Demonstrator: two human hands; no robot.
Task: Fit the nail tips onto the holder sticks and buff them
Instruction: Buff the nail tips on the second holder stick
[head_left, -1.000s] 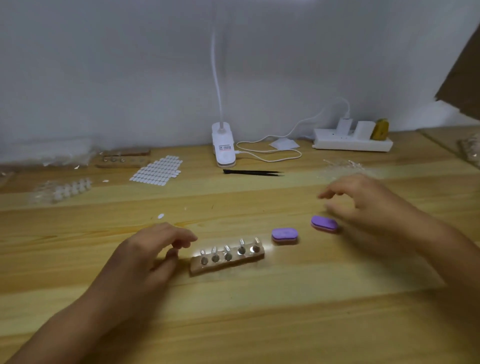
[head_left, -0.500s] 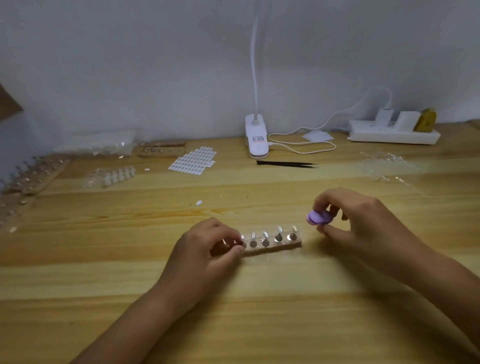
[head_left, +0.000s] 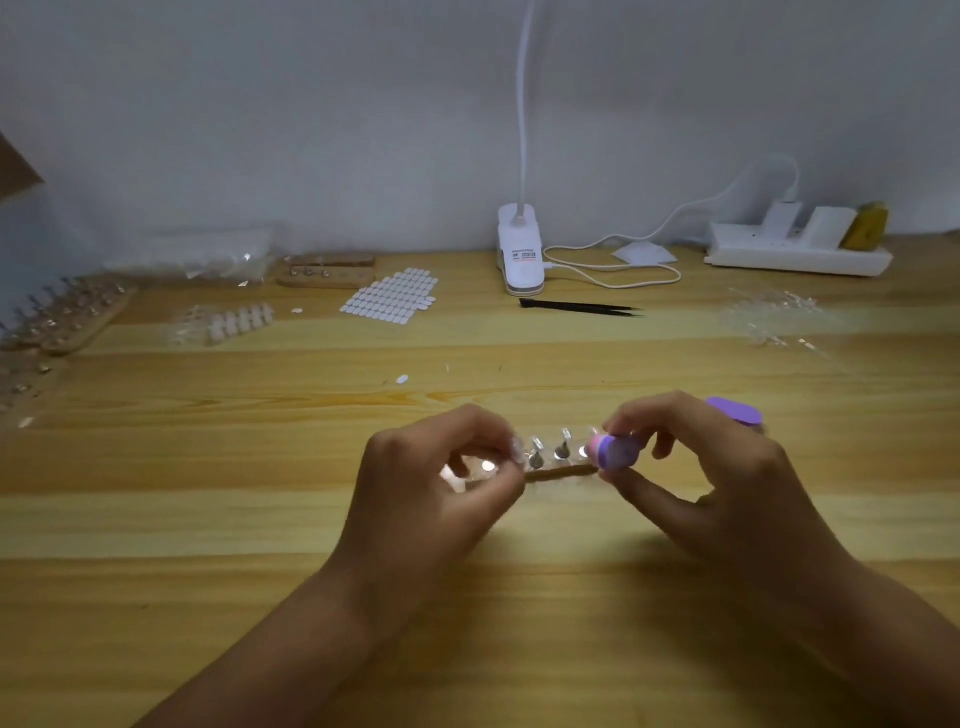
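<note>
Head view. Both forearms come in from the bottom edge and meet mid-table.

Left hand: knuckles up, fingers curled, thumb and forefinger pinched on the left end of the wooden holder block. A pale nail tip shows right at the fingertips. This spot is blurred, so the exact contact is unclear.

Right hand: palm turned inward, fingers curled, gripping a purple buffer block between thumb below and fingers above. The buffer is tilted and sits at the right end of the holder block, just beside the holder sticks. Can't tell if it touches one.

Holder block lies flat between the two hands, with two sticks standing clear in the gap.

Second purple buffer is on the table just behind the right hand, partly hidden by it.

Back of table:
- white clip lamp at centre, black tweezers in front of it
- power strip at right
- sheet of white tabs left of the lamp
- another wooden block behind the sheet
- packet of nail tips further left
</note>
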